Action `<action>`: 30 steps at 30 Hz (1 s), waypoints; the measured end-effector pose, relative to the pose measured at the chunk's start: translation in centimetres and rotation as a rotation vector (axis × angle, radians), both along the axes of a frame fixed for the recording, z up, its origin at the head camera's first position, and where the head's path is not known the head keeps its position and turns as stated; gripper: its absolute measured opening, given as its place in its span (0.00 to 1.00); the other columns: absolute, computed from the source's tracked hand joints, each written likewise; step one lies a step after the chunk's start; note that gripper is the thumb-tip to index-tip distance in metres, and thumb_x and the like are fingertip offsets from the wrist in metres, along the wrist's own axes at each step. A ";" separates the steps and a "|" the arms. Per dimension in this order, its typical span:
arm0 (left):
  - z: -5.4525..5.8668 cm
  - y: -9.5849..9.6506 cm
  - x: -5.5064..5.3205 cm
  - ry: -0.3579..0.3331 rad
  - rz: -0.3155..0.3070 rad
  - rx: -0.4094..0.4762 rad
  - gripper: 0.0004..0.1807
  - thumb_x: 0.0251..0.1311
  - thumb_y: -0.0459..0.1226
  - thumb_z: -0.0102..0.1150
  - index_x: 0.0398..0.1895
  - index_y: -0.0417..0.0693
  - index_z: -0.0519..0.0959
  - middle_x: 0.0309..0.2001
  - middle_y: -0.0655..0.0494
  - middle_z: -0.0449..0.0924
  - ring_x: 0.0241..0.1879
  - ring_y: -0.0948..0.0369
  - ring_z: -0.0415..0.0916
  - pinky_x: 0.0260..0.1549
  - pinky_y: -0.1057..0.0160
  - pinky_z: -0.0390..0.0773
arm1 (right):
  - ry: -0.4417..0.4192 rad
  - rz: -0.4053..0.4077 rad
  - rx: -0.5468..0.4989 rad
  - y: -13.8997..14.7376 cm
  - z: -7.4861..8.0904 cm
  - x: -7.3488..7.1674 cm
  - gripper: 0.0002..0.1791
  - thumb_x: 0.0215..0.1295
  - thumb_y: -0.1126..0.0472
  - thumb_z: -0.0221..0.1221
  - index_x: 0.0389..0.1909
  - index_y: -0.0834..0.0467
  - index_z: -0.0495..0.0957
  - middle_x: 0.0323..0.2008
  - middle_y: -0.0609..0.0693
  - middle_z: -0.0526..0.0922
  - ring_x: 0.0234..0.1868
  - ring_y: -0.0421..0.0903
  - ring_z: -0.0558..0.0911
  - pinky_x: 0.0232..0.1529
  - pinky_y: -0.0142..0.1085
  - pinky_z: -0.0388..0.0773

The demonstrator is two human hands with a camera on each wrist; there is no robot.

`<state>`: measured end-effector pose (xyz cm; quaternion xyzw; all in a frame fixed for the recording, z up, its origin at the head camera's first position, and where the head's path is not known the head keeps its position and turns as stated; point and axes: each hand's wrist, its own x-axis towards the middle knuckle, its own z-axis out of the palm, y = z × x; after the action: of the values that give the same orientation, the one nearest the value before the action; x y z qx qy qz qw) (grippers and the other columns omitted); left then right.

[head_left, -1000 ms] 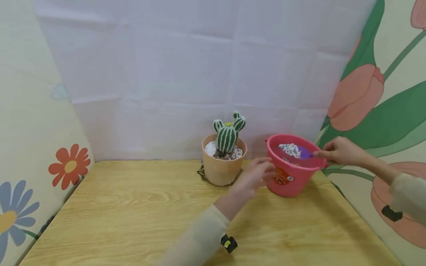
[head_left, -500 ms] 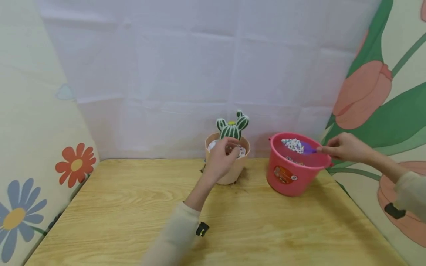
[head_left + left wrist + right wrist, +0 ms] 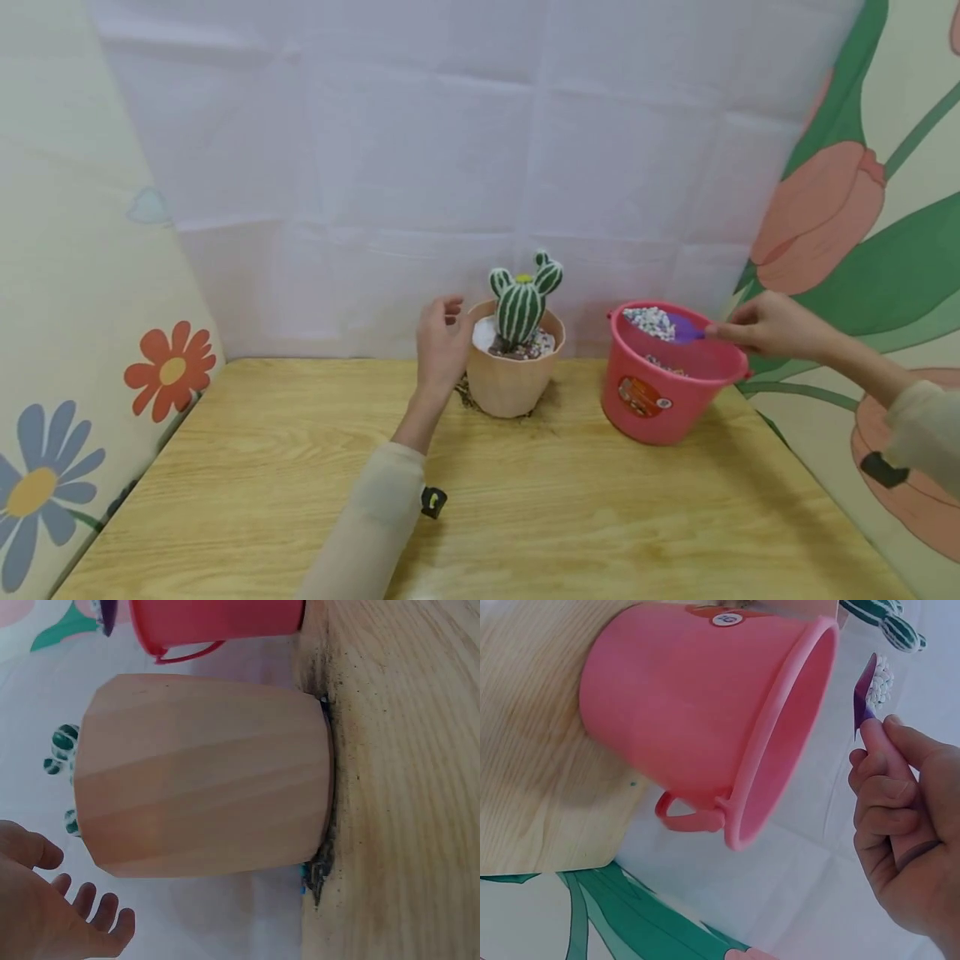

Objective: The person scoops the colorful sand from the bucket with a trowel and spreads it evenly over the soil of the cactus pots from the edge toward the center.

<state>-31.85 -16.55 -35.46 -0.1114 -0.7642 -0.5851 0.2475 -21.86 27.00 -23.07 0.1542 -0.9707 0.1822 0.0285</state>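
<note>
"Where the white cloth point(image 3: 412, 150) ends, mid-frame in the head view, the wooden tabletop point(image 3: 225, 467) begins. What else is around?"

"Painted flowers at both edges: a red flower point(image 3: 172, 370) and a blue flower point(image 3: 33, 492) lower left, a pink tulip point(image 3: 825, 217) upper right. Pale sleeves, a small black device point(image 3: 433, 502) on each."

"What stands in the way?"

"Peach pot point(image 3: 510, 387) near centre. A striped cactus point(image 3: 520, 312), green and white, takes up the middle of its opening; white patch to the left, multicoloured bits to the right. Dark crumbs point(image 3: 319, 874) at its base. Pink bucket point(image 3: 678, 400) right of centre, bare wood between it and the pot, orange label point(image 3: 640, 397) in front."

"And the hands?"

"Left hand point(image 3: 442, 346) just left of the pot, fingers loosely bent, holding nothing; the left wrist view shows a gap to the pot wall. Right hand point(image 3: 780, 329) at the right of the frame, fingers wrapped round the scoop point(image 3: 686, 328) by its handle point(image 3: 900, 780)."

"Where is the scoop, and how does it look?"

"Over the bucket's mouth, right of centre, blade pointing left; upper right in the right wrist view, clear of the rim. Purple blade, pink handle. Heaped with small beads point(image 3: 651, 322), mostly white, flecked with colour. More lie inside the bucket."
</note>
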 end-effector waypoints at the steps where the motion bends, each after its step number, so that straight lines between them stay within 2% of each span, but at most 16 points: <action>1: -0.2 -0.1 -0.2 -0.018 -0.011 0.008 0.26 0.70 0.48 0.61 0.62 0.39 0.75 0.55 0.38 0.75 0.53 0.45 0.73 0.52 0.49 0.76 | 0.001 0.008 -0.001 -0.2 0.0 -0.1 0.18 0.71 0.50 0.64 0.22 0.54 0.84 0.12 0.45 0.70 0.14 0.40 0.68 0.18 0.31 0.65; 5: -1.0 -0.5 -0.8 -0.119 -0.056 0.009 0.31 0.72 0.50 0.58 0.70 0.40 0.70 0.62 0.37 0.72 0.59 0.42 0.71 0.57 0.47 0.74 | -0.013 0.054 -0.028 -1.3 0.2 -0.5 0.16 0.72 0.52 0.64 0.25 0.54 0.85 0.14 0.49 0.74 0.14 0.40 0.70 0.18 0.31 0.67; 8: -1.7 -0.7 -1.3 -0.194 -0.091 0.000 0.33 0.72 0.48 0.55 0.74 0.42 0.66 0.65 0.40 0.71 0.61 0.43 0.70 0.59 0.47 0.74 | -0.035 0.086 -0.050 -2.2 0.2 -0.9 0.18 0.72 0.53 0.64 0.21 0.55 0.82 0.13 0.48 0.72 0.14 0.39 0.68 0.18 0.31 0.66; 10: -2.3 -0.7 -1.6 -0.215 -0.109 -0.001 0.33 0.73 0.46 0.54 0.75 0.41 0.64 0.66 0.40 0.71 0.62 0.43 0.71 0.58 0.47 0.75 | -0.054 0.093 -0.061 -2.9 0.2 -1.2 0.21 0.72 0.52 0.63 0.18 0.56 0.79 0.12 0.46 0.68 0.13 0.39 0.66 0.18 0.31 0.65; 14: -3.4 -0.6 -1.9 -0.205 -0.129 0.036 0.31 0.74 0.45 0.54 0.74 0.40 0.66 0.66 0.40 0.72 0.61 0.45 0.73 0.56 0.48 0.78 | -0.075 0.113 -0.079 -4.1 -0.4 -1.9 0.25 0.72 0.52 0.63 0.14 0.54 0.74 0.11 0.44 0.64 0.12 0.38 0.63 0.17 0.31 0.64; 20: -4.0 -0.1 -1.7 -0.162 -0.134 0.103 0.27 0.73 0.42 0.56 0.71 0.42 0.71 0.62 0.42 0.76 0.58 0.46 0.76 0.54 0.49 0.79 | -0.067 0.192 -0.095 -5.4 -1.2 -2.9 0.27 0.72 0.52 0.63 0.12 0.53 0.69 0.10 0.42 0.63 0.12 0.37 0.61 0.16 0.30 0.62; 24: -3.9 0.0 -1.5 -0.170 -0.139 0.135 0.26 0.72 0.42 0.57 0.70 0.43 0.73 0.61 0.44 0.77 0.59 0.47 0.75 0.54 0.50 0.79 | -0.086 0.218 -0.102 -6.3 -1.6 -3.3 0.27 0.72 0.51 0.64 0.12 0.53 0.70 0.10 0.42 0.64 0.11 0.37 0.62 0.15 0.30 0.63; 30: -3.2 -0.4 -1.4 -0.219 -0.177 0.139 0.27 0.72 0.44 0.59 0.72 0.47 0.72 0.64 0.46 0.74 0.62 0.48 0.73 0.56 0.50 0.78 | -0.129 0.199 -0.103 -7.6 -1.9 -4.0 0.27 0.72 0.48 0.63 0.14 0.56 0.72 0.11 0.45 0.67 0.13 0.37 0.64 0.16 0.29 0.64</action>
<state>-33.22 -16.96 -38.70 -0.0966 -0.7316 -0.6645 0.1175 -25.82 19.38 -24.93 0.2360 -0.9397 0.2434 -0.0443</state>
